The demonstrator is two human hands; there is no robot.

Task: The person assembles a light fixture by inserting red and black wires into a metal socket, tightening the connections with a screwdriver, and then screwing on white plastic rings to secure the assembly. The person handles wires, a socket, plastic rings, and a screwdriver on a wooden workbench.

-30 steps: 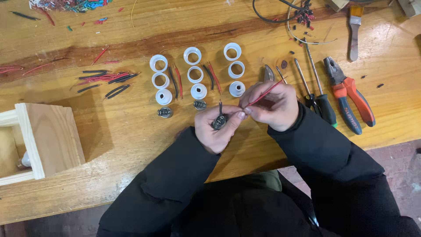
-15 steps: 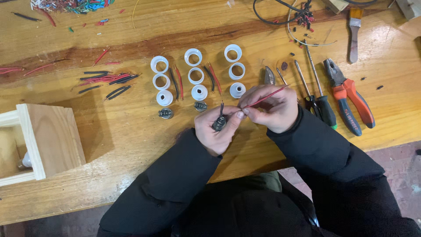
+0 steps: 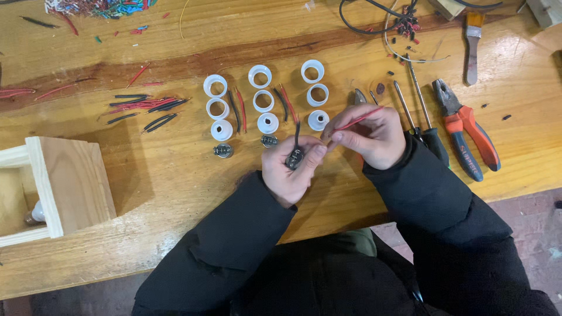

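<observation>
— Starting at the left edge, what crowds the bench?

— An open wooden box (image 3: 58, 187) sits at the bench's near left, with a small bulb (image 3: 35, 213) lying inside it. Beyond it lie loose black and red wire pieces (image 3: 146, 108), well apart from the hands. Bare wood lies between the box and the sleeves, so that side is open.

— And the middle?

— Three columns of white plastic rings and caps (image 3: 263, 99) stand just beyond the hands, with wire pieces between the columns. Two small metal lamp-holder parts (image 3: 223, 150) lie at the foot of the left and middle columns. The left hand (image 3: 290, 169) is closed around a third small dark part (image 3: 294, 158), pinched between thumb and fingers, with a black wire (image 3: 297, 131) rising from it. The right hand (image 3: 369, 137) pinches a thin red wire (image 3: 357, 121), its near end just beside the part; I cannot tell whether they touch.

— What hems in the right side?

— Close behind the right hand lie small cutters (image 3: 358, 96) and two screwdrivers (image 3: 424, 126), one handle touching the sleeve. Red-handled pliers (image 3: 468, 129) lie further right, a paintbrush (image 3: 472, 44) beyond. Tangled cables (image 3: 398, 23) fill the far edge. The near bench edge runs under both forearms
</observation>
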